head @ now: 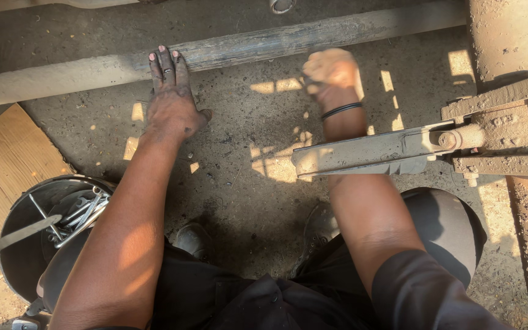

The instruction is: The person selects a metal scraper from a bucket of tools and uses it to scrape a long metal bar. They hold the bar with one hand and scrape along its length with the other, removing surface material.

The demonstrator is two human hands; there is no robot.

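left hand (171, 101) is lying flat, fingers spread on the long bar (245, 52); right hand (332, 74) is fisting something unclear; wrenches in the bucket (16, 244) are sitting untouched.

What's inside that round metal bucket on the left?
The metal bucket holds a pile of steel wrenches and a thin rod. A flat metal strip crosses its rim. The left arm covers its right side; the bottom is shadowed.
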